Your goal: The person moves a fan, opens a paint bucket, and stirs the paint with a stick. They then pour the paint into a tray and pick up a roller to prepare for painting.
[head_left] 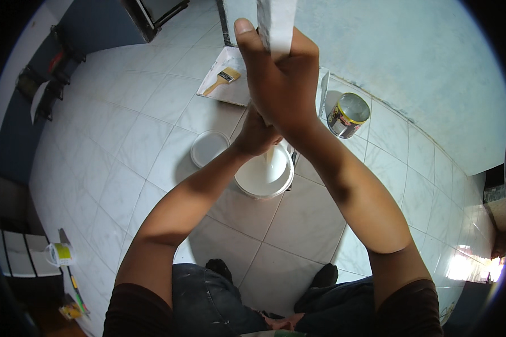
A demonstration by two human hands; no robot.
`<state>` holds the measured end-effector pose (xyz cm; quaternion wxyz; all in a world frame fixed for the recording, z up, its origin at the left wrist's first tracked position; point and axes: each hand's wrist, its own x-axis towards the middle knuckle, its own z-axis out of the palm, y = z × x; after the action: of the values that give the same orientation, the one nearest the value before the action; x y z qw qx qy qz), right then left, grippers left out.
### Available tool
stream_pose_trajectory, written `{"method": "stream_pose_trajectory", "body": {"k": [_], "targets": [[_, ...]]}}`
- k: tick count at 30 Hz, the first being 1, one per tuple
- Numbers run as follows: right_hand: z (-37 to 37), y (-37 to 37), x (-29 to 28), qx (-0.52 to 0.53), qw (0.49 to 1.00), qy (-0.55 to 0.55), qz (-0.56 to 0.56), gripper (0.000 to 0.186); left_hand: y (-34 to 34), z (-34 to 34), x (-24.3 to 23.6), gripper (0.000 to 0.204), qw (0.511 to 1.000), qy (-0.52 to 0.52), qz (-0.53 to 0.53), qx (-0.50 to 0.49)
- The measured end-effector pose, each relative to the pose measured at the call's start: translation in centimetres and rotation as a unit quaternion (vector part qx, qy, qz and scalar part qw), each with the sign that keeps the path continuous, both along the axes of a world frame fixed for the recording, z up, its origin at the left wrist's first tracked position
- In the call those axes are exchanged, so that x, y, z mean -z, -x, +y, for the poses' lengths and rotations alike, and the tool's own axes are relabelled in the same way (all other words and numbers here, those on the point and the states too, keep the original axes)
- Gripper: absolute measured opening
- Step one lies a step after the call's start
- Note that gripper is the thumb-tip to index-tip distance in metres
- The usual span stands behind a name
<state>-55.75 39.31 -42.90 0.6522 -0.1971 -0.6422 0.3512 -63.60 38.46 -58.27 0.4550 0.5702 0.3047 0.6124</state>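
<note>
Fingers of my right hand and left hand wrap around a white stick over the bucket; tiled floor stretches wide leftward, wall edging right.

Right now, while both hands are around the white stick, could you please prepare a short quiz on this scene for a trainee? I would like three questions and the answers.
1. Which hand grips the white stick higher in the picture?
2. Where does the paintbrush lie? A) on the floor tiles; B) in the pale tray; C) in the open tin.
3. True or false: the round white lid lies to the left of the white bucket.

Key: 1. The right hand. 2. B. 3. True.
</note>
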Motion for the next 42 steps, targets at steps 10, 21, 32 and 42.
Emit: {"method": "stream_pose_trajectory", "body": {"k": [10, 21, 32, 42], "targets": [[-0.8, -0.6, 0.8, -0.100, 0.979, 0.148, 0.098, 0.041, 2.4, -1.9, -0.6, 0.015, 0.988, 0.118, 0.063, 0.077], [0.1, -0.5, -0.1, -0.030, 0.998, -0.049, -0.018, 0.036, 0.0, -1.5, 0.1, 0.016, 0.994, 0.091, -0.012, 0.059], [-0.6, -2.6, 0.8, -0.125, 0.983, 0.103, 0.087, 0.042, -0.2, -0.6, -1.1, 0.013, 0.996, 0.068, 0.045, 0.037], [-0.9, -2.6, -0.5, -0.101, 0.983, 0.148, 0.025, 0.045, -1.0, -2.2, -1.8, 0.011, 0.980, 0.168, 0.025, 0.101]]}}
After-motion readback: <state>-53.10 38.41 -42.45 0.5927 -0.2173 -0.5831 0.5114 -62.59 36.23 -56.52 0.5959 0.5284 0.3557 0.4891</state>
